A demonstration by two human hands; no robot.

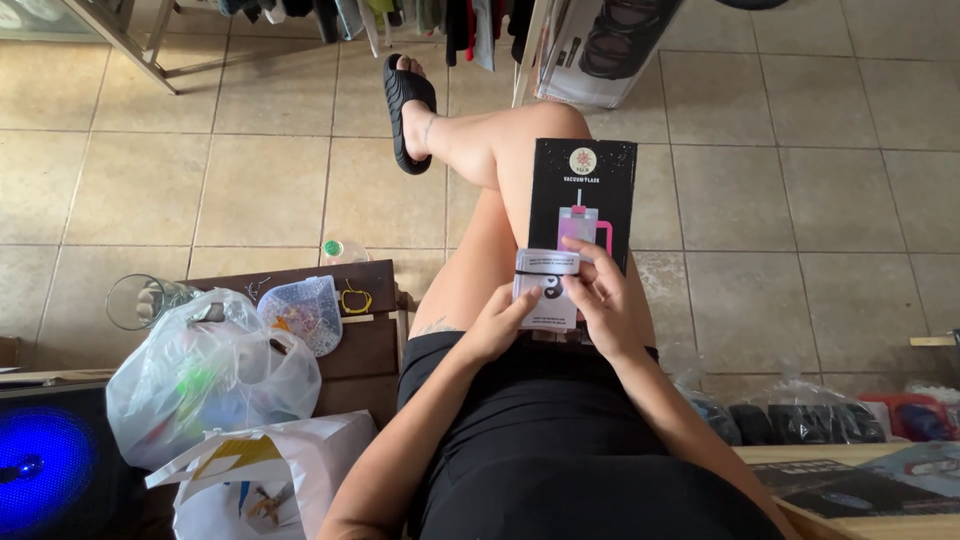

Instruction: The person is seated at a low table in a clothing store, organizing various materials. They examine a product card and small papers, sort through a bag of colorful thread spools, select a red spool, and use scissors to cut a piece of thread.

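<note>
A tall black box (583, 195) with a picture of a pink cup on it rests on my crossed legs. On its lower end lies a small white card (546, 285) with a dark band across it. My left hand (497, 322) holds the card's lower left corner. My right hand (603, 300) grips the card's right side, thumb on top, fingers also against the box. I sit in black shorts, one foot in a black sandal (404, 110) stretched out over the tiled floor.
To my left stands a dark wooden stool (365, 345) with a clear plastic bag (205, 375), a glass jar (145, 300) and a small patterned pouch (303, 312). A white bag (290, 470) and a blue-lit speaker (45, 465) sit below. Packaged goods (820, 420) lie at right; clothes hang at top.
</note>
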